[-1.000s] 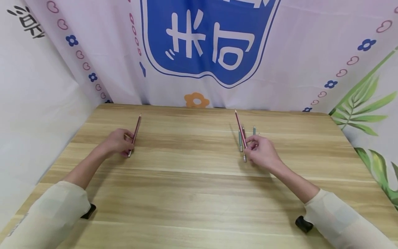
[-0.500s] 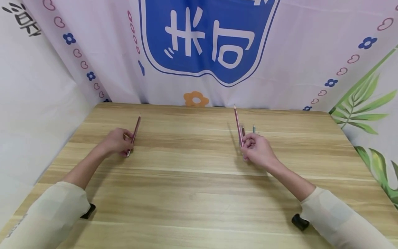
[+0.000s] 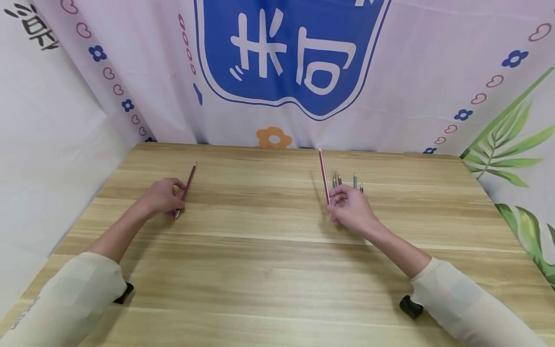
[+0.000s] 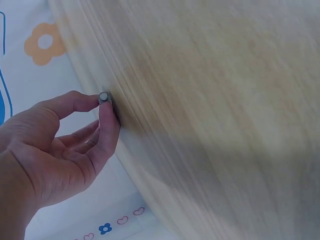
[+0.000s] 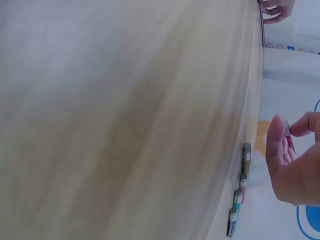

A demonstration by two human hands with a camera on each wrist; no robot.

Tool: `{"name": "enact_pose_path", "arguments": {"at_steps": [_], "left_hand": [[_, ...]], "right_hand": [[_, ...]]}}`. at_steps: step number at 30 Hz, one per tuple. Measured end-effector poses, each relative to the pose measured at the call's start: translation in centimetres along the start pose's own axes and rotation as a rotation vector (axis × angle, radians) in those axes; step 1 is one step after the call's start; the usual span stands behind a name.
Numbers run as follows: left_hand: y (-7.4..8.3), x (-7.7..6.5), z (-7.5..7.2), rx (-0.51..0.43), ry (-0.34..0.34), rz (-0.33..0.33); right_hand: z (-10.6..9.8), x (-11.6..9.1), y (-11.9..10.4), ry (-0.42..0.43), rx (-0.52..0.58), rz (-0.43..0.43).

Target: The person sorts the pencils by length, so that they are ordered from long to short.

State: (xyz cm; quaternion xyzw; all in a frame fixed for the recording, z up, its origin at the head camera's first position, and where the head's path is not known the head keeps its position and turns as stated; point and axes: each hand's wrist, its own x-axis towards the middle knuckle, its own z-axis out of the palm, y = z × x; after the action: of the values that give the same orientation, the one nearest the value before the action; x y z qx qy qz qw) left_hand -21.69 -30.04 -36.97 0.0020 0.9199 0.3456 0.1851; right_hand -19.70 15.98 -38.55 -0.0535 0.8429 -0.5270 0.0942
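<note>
My left hand [image 3: 165,197] pinches a dark red pencil [image 3: 189,182] between thumb and fingers, at the left of the table. In the left wrist view the round end of that pencil [image 4: 103,96] faces the camera; whether it touches the table, I cannot tell. On the right, my right hand [image 3: 353,209] pinches another dark red pencil [image 3: 323,173] near its eraser end, tip pointing away and held above the wood. Just beyond that hand lie several pencils, among them a teal pencil [image 3: 355,180] and a dark red one [image 3: 339,180], their near ends hidden by the hand.
The wood-grain table [image 3: 260,270] reaches back to a printed curtain [image 3: 147,86] with a blue emblem. In the right wrist view, the ends of several pencils, including a teal pencil [image 5: 237,199], line up near the table's edge.
My right hand has lifted its pencil off the table beside the other pencils and carried it left. The left hand and its pencil have shifted only slightly.
</note>
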Motion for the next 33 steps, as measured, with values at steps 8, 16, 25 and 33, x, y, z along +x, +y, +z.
{"name": "enact_pose_path", "arguments": {"at_steps": [8, 16, 25, 33], "left_hand": [[-0.3, 0.2, -0.2, 0.018, -0.015, -0.012], [0.0, 0.6, -0.8, 0.079, 0.021, 0.005], [0.5, 2.2, -0.9, 0.058, 0.068, 0.035], [-0.2, 2.0, -1.3, -0.012, 0.090, 0.037]], "right_hand": [[0.7, 0.1, -0.6, -0.009, 0.010, -0.005], [1.6, 0.4, -0.9, -0.030, 0.014, -0.016], [1.9, 0.3, -0.8, -0.038, 0.005, 0.014], [2.7, 1.0, -1.2, -0.065, 0.029, -0.012]]}}
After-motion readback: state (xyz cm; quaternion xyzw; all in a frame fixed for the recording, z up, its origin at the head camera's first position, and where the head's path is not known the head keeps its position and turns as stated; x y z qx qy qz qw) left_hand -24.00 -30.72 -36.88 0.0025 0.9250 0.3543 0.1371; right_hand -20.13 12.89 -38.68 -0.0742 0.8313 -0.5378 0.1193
